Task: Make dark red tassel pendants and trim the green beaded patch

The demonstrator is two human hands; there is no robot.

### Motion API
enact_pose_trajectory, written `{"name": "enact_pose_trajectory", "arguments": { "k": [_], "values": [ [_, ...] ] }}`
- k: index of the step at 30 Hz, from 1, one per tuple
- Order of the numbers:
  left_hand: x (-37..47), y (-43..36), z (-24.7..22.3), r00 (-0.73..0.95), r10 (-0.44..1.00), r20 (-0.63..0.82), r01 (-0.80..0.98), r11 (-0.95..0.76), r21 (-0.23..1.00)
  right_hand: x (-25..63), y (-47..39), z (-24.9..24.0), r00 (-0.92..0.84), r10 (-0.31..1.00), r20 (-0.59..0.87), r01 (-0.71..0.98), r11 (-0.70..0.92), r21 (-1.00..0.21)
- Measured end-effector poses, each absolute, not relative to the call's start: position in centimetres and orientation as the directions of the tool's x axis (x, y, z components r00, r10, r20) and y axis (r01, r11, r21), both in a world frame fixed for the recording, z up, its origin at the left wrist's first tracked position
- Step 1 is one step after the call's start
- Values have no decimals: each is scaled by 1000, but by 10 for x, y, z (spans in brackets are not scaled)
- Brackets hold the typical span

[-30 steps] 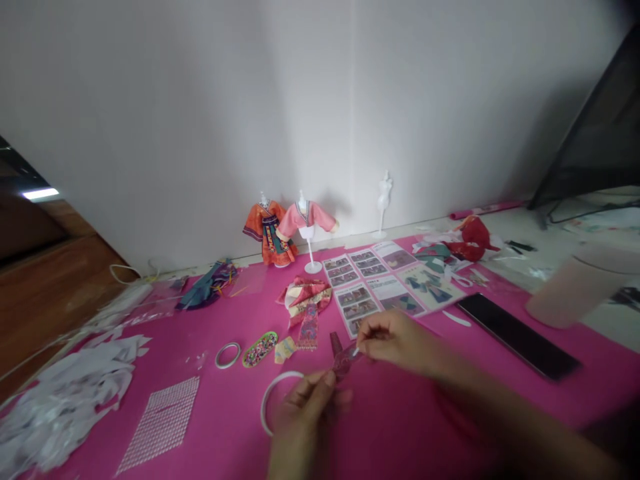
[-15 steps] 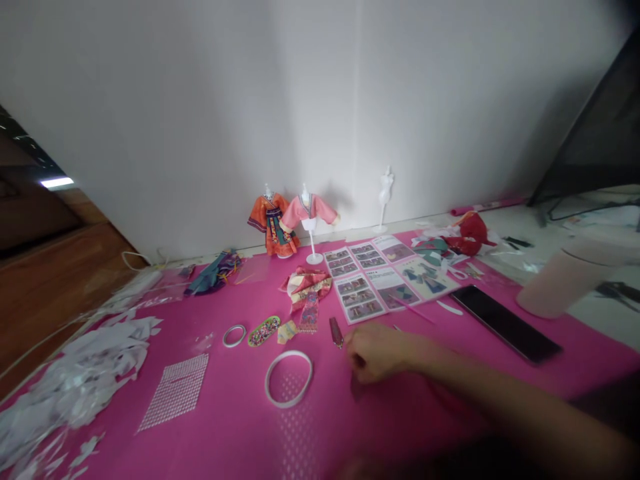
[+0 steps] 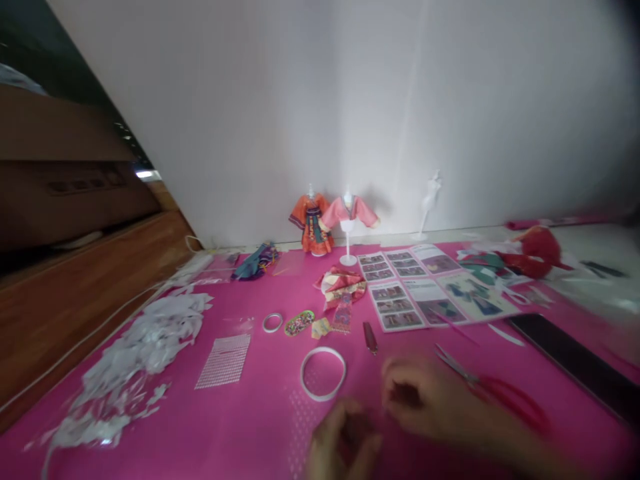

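My left hand (image 3: 344, 440) is low in the middle of the view, fingers curled; what it holds, if anything, is too blurred to tell. Just right of it, my right hand (image 3: 417, 397) has its fingers curled together over the pink mat (image 3: 270, 427), and anything between them is hidden. Red-handled scissors (image 3: 475, 381) lie partly beyond my right hand and forearm. A white ring (image 3: 303, 380) rests left of my hands, and a small dark red strip (image 3: 370, 338) lies above them.
Two dressed mini mannequins (image 3: 316, 227) and a bare white one (image 3: 431, 203) stand by the wall. A printed sheet (image 3: 407, 290), a phone (image 3: 575, 360), white scraps (image 3: 150, 333), a bead sheet (image 3: 223, 360) and folded red fabric (image 3: 343, 287) lie around.
The view has turned left, so objects appear farther right. My left hand has come into clear view beside my right hand, and the scissors are now visible.
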State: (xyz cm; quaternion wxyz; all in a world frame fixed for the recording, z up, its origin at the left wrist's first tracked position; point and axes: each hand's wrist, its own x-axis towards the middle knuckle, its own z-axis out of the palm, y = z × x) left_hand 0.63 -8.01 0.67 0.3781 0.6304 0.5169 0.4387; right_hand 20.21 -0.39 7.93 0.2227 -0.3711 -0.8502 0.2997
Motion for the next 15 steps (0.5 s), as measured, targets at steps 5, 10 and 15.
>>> {"name": "enact_pose_trajectory", "arguments": {
  "k": [5,10,15],
  "values": [
    [9,-71,11,-2,1000,27,198,-26,980,180,-23,56,-544,811,216,455,501,-736],
    [0,-70,19,-46,997,-60,104,64,993,166,-26,40,-450,854,260,383,448,-808],
    [-13,-70,23,-63,990,-128,64,131,989,155,-29,26,-434,848,304,343,468,-814]
  ]
}}
